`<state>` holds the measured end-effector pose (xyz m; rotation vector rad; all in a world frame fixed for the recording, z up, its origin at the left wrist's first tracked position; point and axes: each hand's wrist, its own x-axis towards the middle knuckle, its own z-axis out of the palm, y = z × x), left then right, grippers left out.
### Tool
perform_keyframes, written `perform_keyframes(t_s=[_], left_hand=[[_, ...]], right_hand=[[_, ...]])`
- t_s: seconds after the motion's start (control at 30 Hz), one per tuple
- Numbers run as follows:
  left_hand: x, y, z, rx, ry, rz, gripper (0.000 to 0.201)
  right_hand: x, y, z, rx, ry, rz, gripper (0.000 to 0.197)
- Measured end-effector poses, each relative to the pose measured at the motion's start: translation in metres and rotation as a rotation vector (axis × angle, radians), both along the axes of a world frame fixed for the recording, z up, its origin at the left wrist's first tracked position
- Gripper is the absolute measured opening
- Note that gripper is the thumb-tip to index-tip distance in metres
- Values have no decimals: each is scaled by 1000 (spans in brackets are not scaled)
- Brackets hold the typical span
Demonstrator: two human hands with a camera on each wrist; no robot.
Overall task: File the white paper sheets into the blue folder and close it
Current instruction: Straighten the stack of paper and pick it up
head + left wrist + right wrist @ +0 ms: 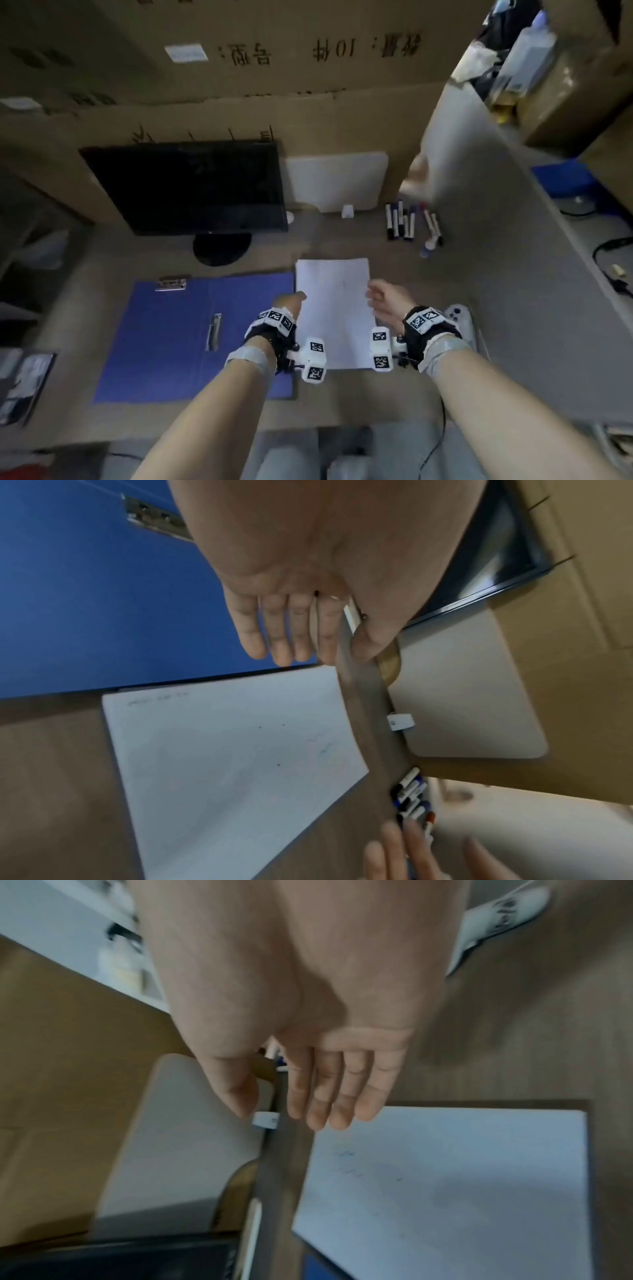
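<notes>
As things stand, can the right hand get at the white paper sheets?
Probably yes: the right hand hovers open at the right edge of the white paper sheets, which lie bare on the desk beside the open blue folder.

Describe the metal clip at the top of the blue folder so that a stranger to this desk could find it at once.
Start at the black monitor, then drop to the open blue folder lying flat in front of it. The clip sits on the far edge of the folder's left half, lying crosswise, unlike the slim metal bar running lengthwise near the spine.

Right hand [308,1031] fingers [342,1093] straight above white paper sheets [462,1191], blue folder [318,1268] corner
</notes>
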<state>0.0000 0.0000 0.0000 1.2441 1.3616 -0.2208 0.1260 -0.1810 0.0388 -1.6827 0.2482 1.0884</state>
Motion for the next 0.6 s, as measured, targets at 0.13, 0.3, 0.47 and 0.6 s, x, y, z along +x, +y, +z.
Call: perform_keyframes(t_s=[0.13,0.3,0.47,0.6], left_hand=[[10,10,-19,51,94,-154,31],[20,22,-56,44,164,-236,31],[28,29,-83,-40,209,-310,48],[29,36,-99,-50,209,-330,62]], right_hand=[[4,-3,-29,-125,29,4,15],[8,11,-52,-296,-6,35,35],[29,8,-163,-438,5,224,84],[34,12,-189,-541,-12,302,68]])
